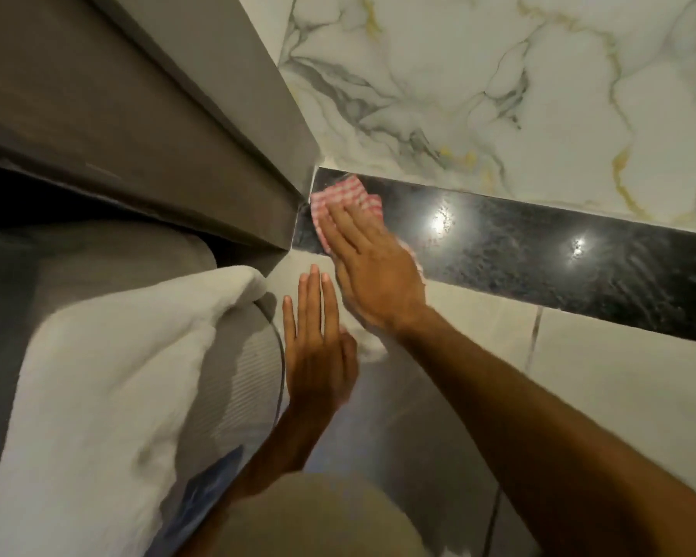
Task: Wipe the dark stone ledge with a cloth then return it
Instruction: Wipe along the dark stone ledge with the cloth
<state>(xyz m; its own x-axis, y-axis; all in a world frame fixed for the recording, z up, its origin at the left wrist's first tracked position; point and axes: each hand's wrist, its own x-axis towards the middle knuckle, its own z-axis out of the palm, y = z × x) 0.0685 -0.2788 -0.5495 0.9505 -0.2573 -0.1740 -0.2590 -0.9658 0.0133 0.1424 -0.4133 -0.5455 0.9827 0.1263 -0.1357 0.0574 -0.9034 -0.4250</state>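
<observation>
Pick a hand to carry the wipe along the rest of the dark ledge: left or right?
Right. The right hand already presses flat on the checked cloth at the corner end of the dark stone ledge. The left hand is empty, below the ledge.

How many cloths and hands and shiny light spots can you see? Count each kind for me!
Checked cloths: 1, the pink cloth on the dark ledge
White towels: 1, the towel
Hands: 2, left hand and right hand
Light spots: 2
Total: 6
</observation>
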